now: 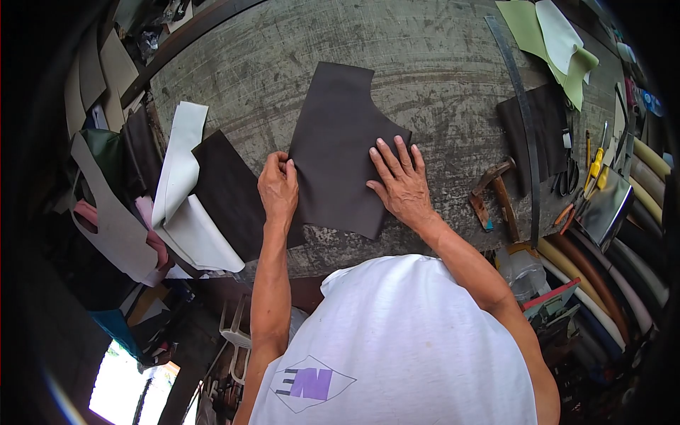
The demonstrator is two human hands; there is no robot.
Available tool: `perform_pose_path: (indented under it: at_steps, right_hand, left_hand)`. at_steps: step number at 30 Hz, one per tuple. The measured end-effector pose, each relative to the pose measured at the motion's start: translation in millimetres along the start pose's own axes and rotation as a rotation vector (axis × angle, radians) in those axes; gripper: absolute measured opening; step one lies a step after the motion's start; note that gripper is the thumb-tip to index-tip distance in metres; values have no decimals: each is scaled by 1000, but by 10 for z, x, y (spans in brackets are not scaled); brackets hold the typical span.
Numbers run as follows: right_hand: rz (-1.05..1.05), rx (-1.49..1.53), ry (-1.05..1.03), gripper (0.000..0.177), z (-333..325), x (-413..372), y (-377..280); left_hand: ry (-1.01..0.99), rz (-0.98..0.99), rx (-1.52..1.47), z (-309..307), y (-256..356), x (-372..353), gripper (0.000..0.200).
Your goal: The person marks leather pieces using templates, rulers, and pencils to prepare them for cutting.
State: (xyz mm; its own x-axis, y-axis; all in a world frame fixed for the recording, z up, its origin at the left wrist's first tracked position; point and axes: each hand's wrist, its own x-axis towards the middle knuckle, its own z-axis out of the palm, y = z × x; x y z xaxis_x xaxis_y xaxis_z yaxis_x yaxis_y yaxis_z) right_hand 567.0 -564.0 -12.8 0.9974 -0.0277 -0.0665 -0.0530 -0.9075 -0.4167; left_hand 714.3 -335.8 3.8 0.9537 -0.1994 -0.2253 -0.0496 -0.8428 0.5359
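Note:
A dark brown leather-like piece (336, 152) with a curved cut-out on its right side lies flat on the worn worktable (234, 92). At its left edge, my left hand (278, 185) is closed, thumb and fingers pinching the margin. My right hand (405, 180) rests flat on the piece's right part, fingers spread, just below the curve. Another dark sheet (227, 198) lies to the left, partly hidden under my left forearm. Beside it is a folded white sheet (185, 170).
Right of my hands lie a hammer (504, 202), a long metal ruler (523, 120), a folded dark sheet (545, 134) and yellow-handled tools (597, 164). Green material (524, 28) sits at the far right corner. Rolls of material (588, 265) stand below the table's right edge.

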Motion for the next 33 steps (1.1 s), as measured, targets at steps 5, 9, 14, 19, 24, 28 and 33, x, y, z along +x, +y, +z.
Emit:
perform_pose_path:
  at_steps: [5, 9, 14, 19, 24, 28, 33]
  right_hand:
    - [12, 8, -28, 71, 5, -27, 8]
    - [34, 21, -53, 74, 6, -37, 4]
    - [40, -1, -69, 75, 51, -37, 28]
    - [30, -39, -57, 75, 81, -42, 18]
    - [-1, -62, -27, 72, 94, -31, 24]
    - [-18, -83, -35, 72, 126, -36, 34]
    - [-47, -133, -42, 72, 86, -18, 2]
  left_hand:
    - [-1, 9, -13, 2, -8, 6, 16]
    - [-11, 15, -16, -5, -11, 25, 16]
    - [-70, -41, -76, -87, 45, 30, 18]
    - [-141, -248, -240, -400, -91, -190, 30]
    - [-119, -356, -236, -531, -324, -697, 32]
    - [-2, -405, -330, -357, -481, -978, 30]
    - [154, -433, -482, -237, -444, -1042, 37]
